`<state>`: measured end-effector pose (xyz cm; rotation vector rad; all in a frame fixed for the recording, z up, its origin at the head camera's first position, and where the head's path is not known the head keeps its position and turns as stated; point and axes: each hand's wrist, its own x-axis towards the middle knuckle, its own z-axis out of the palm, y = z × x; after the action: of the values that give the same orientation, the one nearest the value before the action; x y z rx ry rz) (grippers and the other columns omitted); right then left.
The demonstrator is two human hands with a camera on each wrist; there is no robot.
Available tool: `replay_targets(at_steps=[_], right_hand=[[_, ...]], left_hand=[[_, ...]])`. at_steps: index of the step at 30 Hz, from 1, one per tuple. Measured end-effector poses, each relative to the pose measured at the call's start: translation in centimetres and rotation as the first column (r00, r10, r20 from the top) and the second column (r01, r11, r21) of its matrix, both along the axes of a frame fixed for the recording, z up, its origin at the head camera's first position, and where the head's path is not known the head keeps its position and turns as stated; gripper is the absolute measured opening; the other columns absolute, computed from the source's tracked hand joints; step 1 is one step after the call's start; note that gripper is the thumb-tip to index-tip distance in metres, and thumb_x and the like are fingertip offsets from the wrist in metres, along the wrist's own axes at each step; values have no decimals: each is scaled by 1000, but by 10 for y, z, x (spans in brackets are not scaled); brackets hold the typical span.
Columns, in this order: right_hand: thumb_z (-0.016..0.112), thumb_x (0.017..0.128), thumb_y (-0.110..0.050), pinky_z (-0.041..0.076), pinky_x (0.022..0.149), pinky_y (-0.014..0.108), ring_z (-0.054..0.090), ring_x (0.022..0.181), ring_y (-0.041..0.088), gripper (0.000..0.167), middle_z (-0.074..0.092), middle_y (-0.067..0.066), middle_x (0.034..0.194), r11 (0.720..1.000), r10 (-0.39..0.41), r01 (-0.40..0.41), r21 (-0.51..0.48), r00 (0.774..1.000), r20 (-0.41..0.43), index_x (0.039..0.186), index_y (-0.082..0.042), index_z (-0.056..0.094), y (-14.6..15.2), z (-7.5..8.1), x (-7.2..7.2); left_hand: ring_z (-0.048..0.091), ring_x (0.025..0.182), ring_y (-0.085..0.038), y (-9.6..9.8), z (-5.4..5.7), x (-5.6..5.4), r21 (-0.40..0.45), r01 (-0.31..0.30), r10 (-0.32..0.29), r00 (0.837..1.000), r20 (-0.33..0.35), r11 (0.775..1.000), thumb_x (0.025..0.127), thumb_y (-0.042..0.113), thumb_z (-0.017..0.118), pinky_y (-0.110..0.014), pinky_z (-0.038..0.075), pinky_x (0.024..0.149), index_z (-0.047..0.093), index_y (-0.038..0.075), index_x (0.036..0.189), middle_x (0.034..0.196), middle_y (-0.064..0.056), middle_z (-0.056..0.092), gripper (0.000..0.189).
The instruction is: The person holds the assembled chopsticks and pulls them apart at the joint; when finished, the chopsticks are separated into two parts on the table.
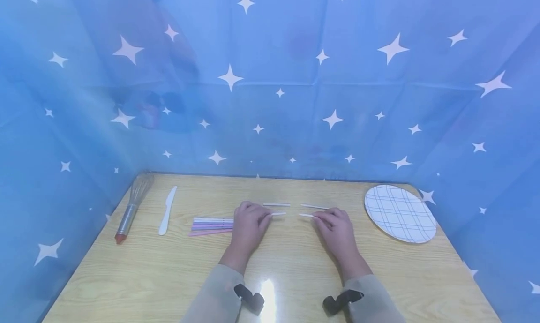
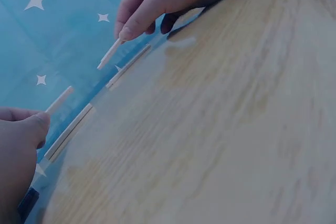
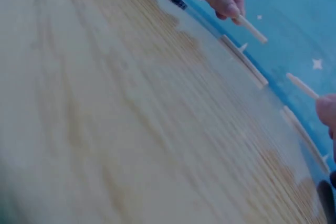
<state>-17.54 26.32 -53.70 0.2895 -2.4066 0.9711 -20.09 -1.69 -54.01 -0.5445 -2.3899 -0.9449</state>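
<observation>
My left hand [image 1: 250, 224] pinches a short thin white stick [image 1: 279, 214] between thumb and fingers, its free end pointing right. Facing it, my right hand [image 1: 337, 227] pinches a similar white stick [image 1: 306, 215] that points left, and a gap separates the two tips. In the left wrist view both held sticks appear raised over the table. Just behind them, one pale stick [image 1: 276, 204] lies on the wood on the left and another pale stick [image 1: 313, 206] on the right, its end near my right fingers. Beside my left hand lie several white, purple and pink sticks [image 1: 211, 226], their right ends hidden behind it.
On the left of the wooden table [image 1: 303, 276] lie a whisk [image 1: 131, 210] and a white plastic knife [image 1: 168, 211]. A white plate with checked lines [image 1: 400, 214] sits at the back right. Blue star-patterned cloth [image 1: 278, 107] hangs behind and along the sides.
</observation>
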Motion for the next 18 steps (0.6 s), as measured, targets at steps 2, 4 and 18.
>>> replay_targets(at_steps=[2, 4, 18], right_hand=[[87, 89, -9, 49, 88, 49, 61, 99, 31, 13, 71, 8, 101, 1000, 13, -13, 20, 1000, 5, 102, -12, 85, 0, 0, -1], [88, 88, -10, 48, 88, 49, 60, 99, 32, 14, 70, 9, 102, 999, 22, -22, 42, 1000, 10, 102, -11, 85, 0, 1, -2], [89, 86, -6, 41, 89, 50, 54, 102, 36, 12, 68, 13, 101, 995, -1, 0, 97, 1000, 9, 97, -11, 85, -1, 0, -9]], left_hand=[[62, 108, -22, 1, 0, 0, -5, 0, 0, 1000, 13, 1000, 95, 22, 84, -49, 45, 98, 84, 20, 99, 103, 6, 80, 5], [62, 107, -22, 1, 0, 0, -23, -5, 6, 1000, 19, 1000, 94, 23, 85, -50, 46, 98, 85, 21, 99, 102, 6, 80, 5], [63, 107, -21, 8, 1, -5, -177, -45, 55, 997, 53, 983, 92, 26, 86, -48, 48, 99, 83, 23, 97, 104, 6, 78, 6]])
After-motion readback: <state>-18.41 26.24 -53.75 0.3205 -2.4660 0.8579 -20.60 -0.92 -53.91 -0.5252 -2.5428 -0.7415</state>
